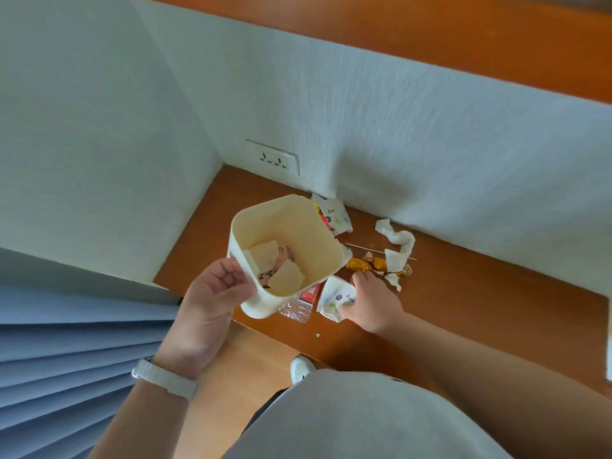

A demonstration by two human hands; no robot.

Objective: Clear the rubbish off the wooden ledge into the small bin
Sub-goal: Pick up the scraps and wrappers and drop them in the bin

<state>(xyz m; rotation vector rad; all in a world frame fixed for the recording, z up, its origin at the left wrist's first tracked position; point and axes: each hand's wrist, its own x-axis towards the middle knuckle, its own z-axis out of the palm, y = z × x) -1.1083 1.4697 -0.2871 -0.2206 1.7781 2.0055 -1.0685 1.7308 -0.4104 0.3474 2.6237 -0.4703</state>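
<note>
Cream bin with paper scraps gripped by left hand; right hand clutching tissue packet.

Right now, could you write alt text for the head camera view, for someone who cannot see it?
A person's left hand holds a small cream bin over a wooden ledge, while the right hand grips a flowered paper wrapper. Crumpled tissue, gold wrappers and a thin stick lie nearby.
</note>
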